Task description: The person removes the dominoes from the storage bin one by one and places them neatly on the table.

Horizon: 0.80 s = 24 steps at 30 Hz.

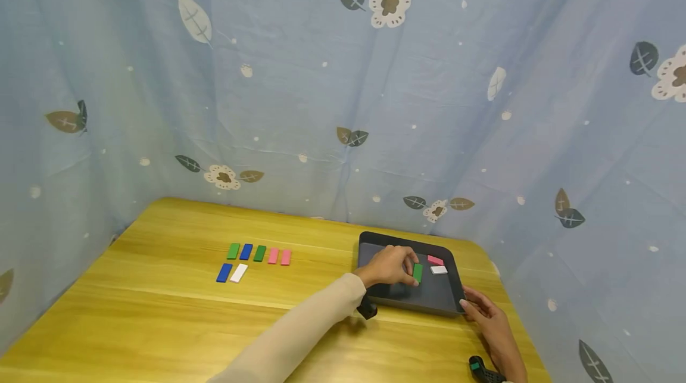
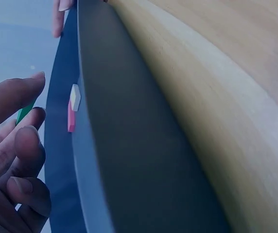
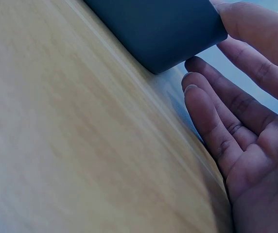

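Note:
My left hand (image 1: 392, 265) pinches a green domino-like tile (image 1: 417, 273) between thumb and fingers, above the inside of a dark grey tray (image 1: 393, 296). In the left wrist view, the fingers mostly hide the green tile (image 2: 24, 112). A pink tile (image 1: 435, 260) and a white tile (image 1: 439, 270) lie in the right part of the tray. At the tray's near right corner, my right hand (image 1: 490, 323) holds the edge with thumb and index finger. Its other fingers extend loosely beside the tray (image 3: 178, 34) in the right wrist view.
Left on the wooden table (image 1: 161, 311) lie two rows of tiles: green, blue (image 1: 246, 251), dark green (image 1: 259, 253) and two pink ones behind, a blue and a white tile (image 1: 239, 273) in front. A patterned curtain (image 1: 300, 103) hangs around the table's back and sides.

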Each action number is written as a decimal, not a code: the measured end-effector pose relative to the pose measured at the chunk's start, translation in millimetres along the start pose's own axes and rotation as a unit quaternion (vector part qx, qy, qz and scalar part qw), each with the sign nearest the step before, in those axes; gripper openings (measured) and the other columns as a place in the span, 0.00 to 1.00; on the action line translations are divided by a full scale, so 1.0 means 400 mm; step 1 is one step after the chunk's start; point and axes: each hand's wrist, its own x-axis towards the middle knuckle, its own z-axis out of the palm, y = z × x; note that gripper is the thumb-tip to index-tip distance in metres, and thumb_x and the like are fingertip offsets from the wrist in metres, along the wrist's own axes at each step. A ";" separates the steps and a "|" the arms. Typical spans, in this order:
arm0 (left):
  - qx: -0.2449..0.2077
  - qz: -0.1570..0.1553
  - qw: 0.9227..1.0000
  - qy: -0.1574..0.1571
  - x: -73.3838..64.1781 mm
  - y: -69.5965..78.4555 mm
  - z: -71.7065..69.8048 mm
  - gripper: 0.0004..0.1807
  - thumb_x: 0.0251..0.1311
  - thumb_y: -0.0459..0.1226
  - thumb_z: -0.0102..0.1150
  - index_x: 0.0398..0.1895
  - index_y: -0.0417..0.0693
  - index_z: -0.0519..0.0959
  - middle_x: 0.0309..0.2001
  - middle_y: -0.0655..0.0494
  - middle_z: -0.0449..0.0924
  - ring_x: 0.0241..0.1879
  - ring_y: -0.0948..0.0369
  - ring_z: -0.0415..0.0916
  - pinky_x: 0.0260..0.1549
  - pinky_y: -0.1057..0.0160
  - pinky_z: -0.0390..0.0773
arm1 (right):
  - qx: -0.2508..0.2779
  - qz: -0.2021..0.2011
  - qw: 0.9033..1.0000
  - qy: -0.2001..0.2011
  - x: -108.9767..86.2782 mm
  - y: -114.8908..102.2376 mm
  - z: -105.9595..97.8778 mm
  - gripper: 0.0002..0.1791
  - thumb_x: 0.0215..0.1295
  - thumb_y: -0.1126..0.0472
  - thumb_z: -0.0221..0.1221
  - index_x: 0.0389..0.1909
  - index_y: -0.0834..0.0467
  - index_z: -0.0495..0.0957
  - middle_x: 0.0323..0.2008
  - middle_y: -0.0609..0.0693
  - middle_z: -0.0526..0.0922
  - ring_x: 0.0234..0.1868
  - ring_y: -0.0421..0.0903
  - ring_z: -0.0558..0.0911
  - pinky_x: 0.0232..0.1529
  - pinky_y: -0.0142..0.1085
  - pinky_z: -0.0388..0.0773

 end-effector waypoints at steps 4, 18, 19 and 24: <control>-0.022 0.007 1.000 -0.002 -0.014 0.002 -0.021 0.25 0.55 0.40 0.79 0.54 0.47 0.81 0.29 0.70 0.81 0.18 0.66 0.76 0.22 0.70 0.76 | 0.001 0.008 1.000 0.005 0.000 0.002 -0.001 0.39 0.69 0.41 0.65 0.75 0.53 0.68 0.66 0.57 0.73 0.48 0.40 0.81 0.48 0.35 0.81; -0.038 0.019 0.999 0.005 -0.062 -0.031 -0.113 0.25 0.57 0.40 0.78 0.57 0.47 0.80 0.32 0.69 0.82 0.13 0.64 0.73 0.15 0.67 0.76 | 0.006 0.008 1.000 0.012 -0.004 0.006 0.002 0.40 0.69 0.41 0.65 0.76 0.54 0.68 0.60 0.49 0.76 0.47 0.38 0.81 0.47 0.35 0.81; -0.033 0.020 0.999 0.006 -0.066 -0.034 -0.119 0.25 0.57 0.40 0.78 0.57 0.48 0.80 0.32 0.69 0.81 0.14 0.65 0.73 0.15 0.67 0.76 | 0.006 0.010 1.000 0.012 -0.004 0.006 0.001 0.40 0.69 0.41 0.65 0.76 0.54 0.67 0.59 0.48 0.77 0.47 0.38 0.81 0.47 0.35 0.81; -0.016 0.018 1.000 0.012 -0.091 -0.051 -0.150 0.26 0.57 0.43 0.78 0.57 0.50 0.80 0.32 0.70 0.81 0.20 0.67 0.76 0.22 0.68 0.78 | 0.010 0.012 1.000 0.011 -0.002 0.005 0.001 0.40 0.68 0.41 0.65 0.76 0.54 0.67 0.58 0.44 0.77 0.47 0.38 0.81 0.48 0.35 0.81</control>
